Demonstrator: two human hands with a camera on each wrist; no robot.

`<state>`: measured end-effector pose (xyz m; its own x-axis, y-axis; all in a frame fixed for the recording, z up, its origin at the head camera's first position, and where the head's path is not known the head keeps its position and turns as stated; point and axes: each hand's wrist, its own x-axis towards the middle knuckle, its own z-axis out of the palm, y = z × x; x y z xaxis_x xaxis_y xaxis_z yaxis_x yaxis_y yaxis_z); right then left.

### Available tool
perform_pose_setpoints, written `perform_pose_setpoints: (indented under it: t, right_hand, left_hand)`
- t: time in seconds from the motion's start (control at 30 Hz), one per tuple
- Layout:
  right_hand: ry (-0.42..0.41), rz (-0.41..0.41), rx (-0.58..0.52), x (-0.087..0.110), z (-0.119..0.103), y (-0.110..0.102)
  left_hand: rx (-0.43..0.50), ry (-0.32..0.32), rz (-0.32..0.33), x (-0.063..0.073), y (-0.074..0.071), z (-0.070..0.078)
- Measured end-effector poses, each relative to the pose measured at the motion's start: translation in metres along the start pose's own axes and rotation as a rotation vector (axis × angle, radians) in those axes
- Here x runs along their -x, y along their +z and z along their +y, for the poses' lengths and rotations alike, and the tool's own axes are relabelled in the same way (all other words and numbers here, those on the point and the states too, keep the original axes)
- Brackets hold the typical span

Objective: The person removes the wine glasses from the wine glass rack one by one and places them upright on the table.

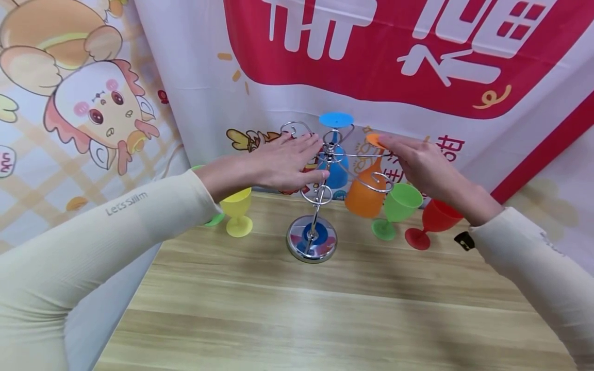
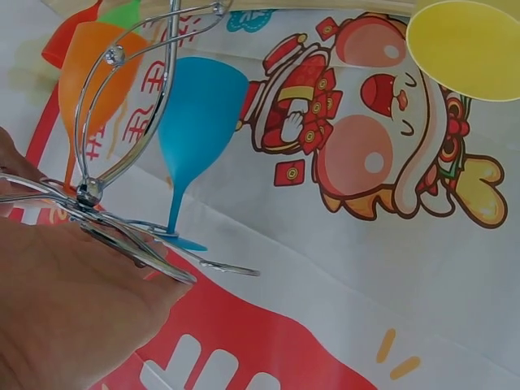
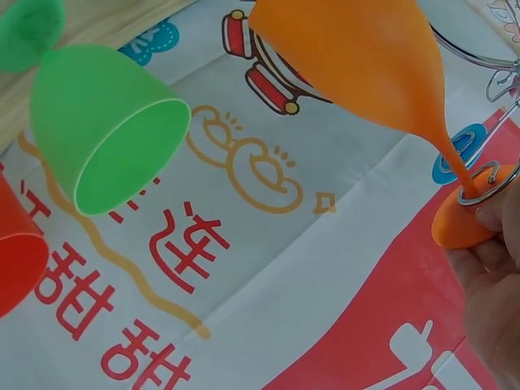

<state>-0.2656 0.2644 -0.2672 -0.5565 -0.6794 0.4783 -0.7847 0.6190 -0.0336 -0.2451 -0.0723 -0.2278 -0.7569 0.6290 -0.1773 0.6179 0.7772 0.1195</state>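
Metal rack (image 1: 297, 250) on the desk (image 1: 287, 319): carries blue goblet (image 1: 340, 175) and orange goblet (image 1: 364, 197), both inverted, bases up, stems in its wire loops. Right hand (image 1: 429, 167) pinches the orange goblet's base between thumb and fingers. Left hand (image 1: 290, 162): flat, fingers extended, holding nothing, at the rack's upper left; contact with wire unclear. Yellow goblet (image 1: 237, 203) upright left of rack; green goblet (image 1: 402, 203) and red goblet (image 1: 441, 215) upright at right. Left sleeve (image 1: 153, 211) partly hides a second green cup (image 1: 215, 220).
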Motion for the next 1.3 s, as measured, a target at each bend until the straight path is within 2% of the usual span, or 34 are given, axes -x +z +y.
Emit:
perform_pose_setpoints:
  t: [0.37,0.77,1.3]
  right_hand:
    - [-0.013,-0.003,0.037,0.007,-0.009,-0.004]
    - [-0.055,-0.014,-0.003,-0.008,-0.019,-0.003]
    - [-0.023,-0.082,-0.012,-0.028,-0.016,-0.003]
  left_hand:
    - [-0.028,0.022,-0.002,-0.001,0.002,0.0]
    - [-0.03,0.018,-0.006,-0.001,0.004,0.0]
    - [-0.044,0.02,-0.009,0.0,0.004,0.001]
